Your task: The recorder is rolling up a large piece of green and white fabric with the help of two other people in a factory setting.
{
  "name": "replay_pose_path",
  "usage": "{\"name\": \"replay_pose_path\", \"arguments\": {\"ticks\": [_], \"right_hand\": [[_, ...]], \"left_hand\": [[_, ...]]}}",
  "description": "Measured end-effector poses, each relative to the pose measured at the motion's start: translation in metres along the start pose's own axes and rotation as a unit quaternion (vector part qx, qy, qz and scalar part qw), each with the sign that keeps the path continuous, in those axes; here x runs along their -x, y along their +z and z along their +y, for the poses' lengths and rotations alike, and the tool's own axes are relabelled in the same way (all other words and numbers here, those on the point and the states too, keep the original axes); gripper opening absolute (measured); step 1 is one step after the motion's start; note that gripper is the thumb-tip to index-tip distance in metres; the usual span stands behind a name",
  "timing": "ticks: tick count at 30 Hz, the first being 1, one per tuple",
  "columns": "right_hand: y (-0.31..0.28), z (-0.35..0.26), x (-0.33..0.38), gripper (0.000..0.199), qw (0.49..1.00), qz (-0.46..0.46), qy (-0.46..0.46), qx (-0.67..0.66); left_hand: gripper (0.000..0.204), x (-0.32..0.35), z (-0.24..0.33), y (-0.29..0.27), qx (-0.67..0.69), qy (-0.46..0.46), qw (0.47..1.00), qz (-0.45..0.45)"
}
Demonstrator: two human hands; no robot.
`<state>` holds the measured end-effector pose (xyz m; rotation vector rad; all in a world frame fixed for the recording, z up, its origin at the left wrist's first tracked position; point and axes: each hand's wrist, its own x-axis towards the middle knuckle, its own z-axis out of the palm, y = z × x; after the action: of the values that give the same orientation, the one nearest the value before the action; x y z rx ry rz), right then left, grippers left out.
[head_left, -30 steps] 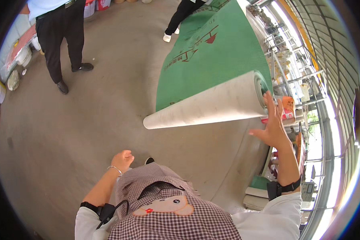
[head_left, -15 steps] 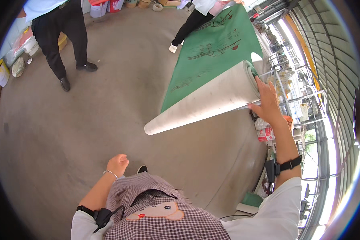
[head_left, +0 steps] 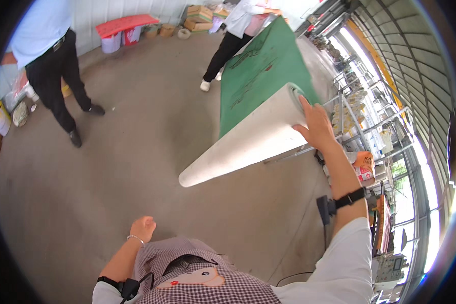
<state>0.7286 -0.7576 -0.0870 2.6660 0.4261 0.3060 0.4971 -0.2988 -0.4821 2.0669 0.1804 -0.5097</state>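
A large sheet, green with dark drawn marks on its upper face (head_left: 253,76), runs away from me. Its near end is wound into a thick off-white roll (head_left: 238,139), which slants from lower left to upper right. My right hand (head_left: 316,124) is at the roll's right end, fingers at the spiral opening and thumb against the pale outside, so it grips the rim. My left hand (head_left: 143,229) hangs low in front of my checked apron (head_left: 202,263), curled into a loose fist, away from the roll, with nothing visible in it.
A person in black trousers (head_left: 53,76) stands at the left. Another person (head_left: 228,48) stands by the sheet's far end. Metal frame bars (head_left: 357,119) and packed goods line the right. Buckets under a red board (head_left: 126,24) and cardboard boxes (head_left: 198,15) stand by the back wall.
My right hand and the roll's right end have shifted left in view, and the roll sits steeper. My left hand is lower. More of the back wall shows as the view tilts up.
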Motion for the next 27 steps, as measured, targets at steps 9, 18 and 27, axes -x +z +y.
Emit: {"name": "replay_pose_path", "arguments": {"ticks": [9,18,27], "right_hand": [[0.028,0.011,-0.046,0.106,0.965,0.070,0.178,-0.179],[0.021,0.027,-0.110,0.091,0.939,-0.160,0.304,-0.021],[0.009,0.091,-0.140,0.067,0.976,-0.143,-0.029,-0.160]], "left_hand": [[0.036,-0.068,0.055,0.012,0.000,0.017,0.998,-0.060],[0.034,-0.222,0.123,0.032,-0.032,0.085,0.986,-0.137],[0.040,-0.329,0.232,0.029,-0.029,0.167,0.971,-0.168]]}}
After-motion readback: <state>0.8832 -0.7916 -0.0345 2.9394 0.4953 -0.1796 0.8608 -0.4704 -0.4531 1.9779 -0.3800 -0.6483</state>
